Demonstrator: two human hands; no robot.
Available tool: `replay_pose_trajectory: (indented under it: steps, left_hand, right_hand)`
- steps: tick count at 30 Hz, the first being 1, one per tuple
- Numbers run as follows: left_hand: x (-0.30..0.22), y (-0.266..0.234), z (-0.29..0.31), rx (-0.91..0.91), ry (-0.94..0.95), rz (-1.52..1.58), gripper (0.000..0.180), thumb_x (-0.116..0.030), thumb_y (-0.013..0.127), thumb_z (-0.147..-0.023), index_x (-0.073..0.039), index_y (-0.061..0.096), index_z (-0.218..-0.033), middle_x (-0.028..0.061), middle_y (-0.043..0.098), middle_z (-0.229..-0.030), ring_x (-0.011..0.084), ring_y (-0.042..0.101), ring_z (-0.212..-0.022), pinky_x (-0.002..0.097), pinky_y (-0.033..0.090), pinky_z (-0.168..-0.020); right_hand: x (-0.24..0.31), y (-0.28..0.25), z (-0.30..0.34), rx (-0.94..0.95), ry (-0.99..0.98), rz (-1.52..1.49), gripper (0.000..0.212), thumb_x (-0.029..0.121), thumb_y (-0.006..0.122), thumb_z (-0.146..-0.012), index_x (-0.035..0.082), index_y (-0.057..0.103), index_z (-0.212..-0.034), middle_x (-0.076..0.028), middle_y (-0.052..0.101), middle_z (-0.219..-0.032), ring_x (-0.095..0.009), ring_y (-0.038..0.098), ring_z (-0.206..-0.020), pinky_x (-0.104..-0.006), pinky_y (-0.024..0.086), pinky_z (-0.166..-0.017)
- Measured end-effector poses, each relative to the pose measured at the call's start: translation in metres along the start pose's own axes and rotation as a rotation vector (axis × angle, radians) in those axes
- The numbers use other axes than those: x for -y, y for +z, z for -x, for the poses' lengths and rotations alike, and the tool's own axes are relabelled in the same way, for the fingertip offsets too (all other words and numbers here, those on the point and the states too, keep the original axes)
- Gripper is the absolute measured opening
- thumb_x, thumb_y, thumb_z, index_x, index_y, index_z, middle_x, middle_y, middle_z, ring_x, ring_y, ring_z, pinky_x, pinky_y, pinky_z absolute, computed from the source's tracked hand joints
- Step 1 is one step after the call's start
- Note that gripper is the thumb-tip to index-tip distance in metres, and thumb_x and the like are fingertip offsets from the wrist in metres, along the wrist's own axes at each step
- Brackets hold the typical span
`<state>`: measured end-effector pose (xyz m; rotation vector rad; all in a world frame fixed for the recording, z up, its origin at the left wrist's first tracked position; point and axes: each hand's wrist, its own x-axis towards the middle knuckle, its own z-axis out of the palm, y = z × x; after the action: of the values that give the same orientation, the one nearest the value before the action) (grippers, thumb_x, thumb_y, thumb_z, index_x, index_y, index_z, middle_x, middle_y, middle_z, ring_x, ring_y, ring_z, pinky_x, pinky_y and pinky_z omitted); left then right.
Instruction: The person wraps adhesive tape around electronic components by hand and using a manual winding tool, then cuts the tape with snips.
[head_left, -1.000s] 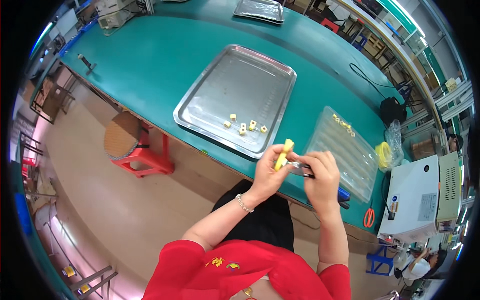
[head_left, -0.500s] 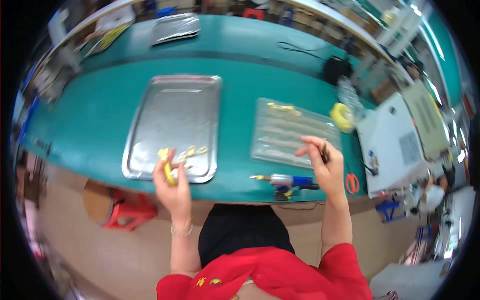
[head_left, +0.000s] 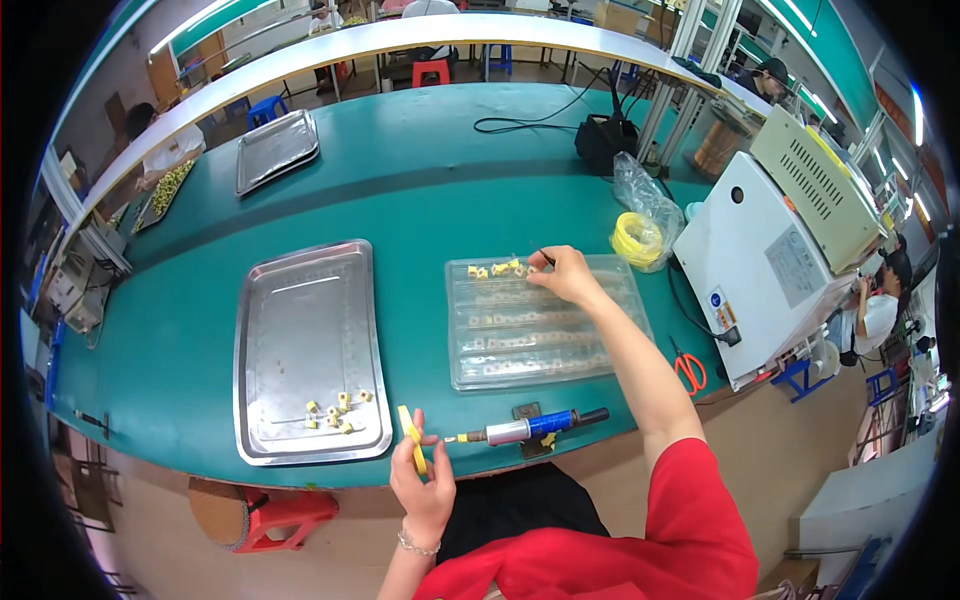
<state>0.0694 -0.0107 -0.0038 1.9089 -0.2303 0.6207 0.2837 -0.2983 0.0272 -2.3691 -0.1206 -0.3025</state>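
Note:
My left hand (head_left: 424, 478) is at the table's front edge, its fingers closed around a narrow yellow band (head_left: 413, 438) that looks like tape. My right hand (head_left: 567, 278) reaches over the far row of a clear plastic tray (head_left: 460, 350). A thin dark tool (head_left: 546, 258), perhaps tweezers, is pinched in its fingers; most of it is hidden. Several small yellow-and-white parts (head_left: 497, 269) sit in that row, left of the fingertips. More such parts (head_left: 336, 412) lie in the near end of a metal tray (head_left: 300, 350) at the left.
Near the front edge, a silver-and-blue pen-shaped tool (head_left: 520, 430) rests on a small dark block. Right of the plastic tray are orange-handled scissors (head_left: 690, 372), a yellow coil (head_left: 637, 238) and a white machine (head_left: 755, 265). Another metal tray (head_left: 278, 152) lies at the far left.
My right hand has moved forward to the plastic tray's far row. My left hand has left the metal tray and come right with the yellow band. The view has shifted.

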Motion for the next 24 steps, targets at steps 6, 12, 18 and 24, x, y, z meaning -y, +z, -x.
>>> replay_pose_trajectory:
  steps: [6, 12, 18, 24]
  left_hand:
    - [-0.006, -0.009, 0.004, -0.007, -0.035, 0.027, 0.037, 0.008, 0.058, -0.079, 0.000, 0.041, -0.112, 0.0205, 0.053, -0.121, 0.0114, 0.057, -0.078, 0.0178, 0.043, -0.057]
    - [-0.021, -0.028, 0.011, -0.162, -0.094, 0.194, 0.036, 0.006, 0.056, -0.082, -0.001, 0.040, -0.113, 0.0173, 0.054, -0.119, 0.0088, 0.053, -0.077, 0.0144, 0.040, -0.060]
    - [-0.059, -0.041, 0.016, -0.016, -0.019, 0.544, 0.045, 0.007, 0.061, -0.078, -0.003, 0.038, -0.116, 0.0214, 0.059, -0.107, 0.0147, 0.058, -0.085, 0.0205, 0.046, -0.071]
    - [-0.077, -0.045, 0.017, 0.269, -0.183, 0.813, 0.050, 0.003, 0.072, -0.071, -0.002, 0.044, -0.112, 0.0122, 0.061, -0.109, 0.0078, 0.053, -0.084, 0.0187, 0.043, -0.067]
  right_hand:
    - [-0.009, -0.015, 0.011, -0.136, 0.046, -0.446, 0.024, 0.015, 0.072, -0.072, 0.000, 0.064, -0.088, 0.000, 0.059, -0.071, -0.007, 0.045, -0.057, -0.0219, 0.039, -0.053]
    - [0.091, -0.061, 0.090, 0.282, 0.229, -1.256, 0.023, 0.017, 0.064, -0.084, -0.002, 0.060, -0.097, 0.001, 0.053, -0.070, -0.002, 0.034, -0.052, -0.0191, 0.023, -0.043]
    - [0.148, -0.047, 0.173, 0.722, 0.203, -1.431, 0.030, 0.022, 0.060, -0.086, -0.006, 0.056, -0.097, -0.009, 0.052, -0.082, -0.009, 0.038, -0.058, -0.0206, 0.029, -0.047]
    - [0.168, -0.014, 0.222, 0.790, 0.487, -1.463, 0.021, 0.016, 0.062, -0.086, -0.004, 0.061, -0.093, -0.001, 0.050, -0.066, -0.006, 0.035, -0.051, -0.0212, 0.025, -0.044]
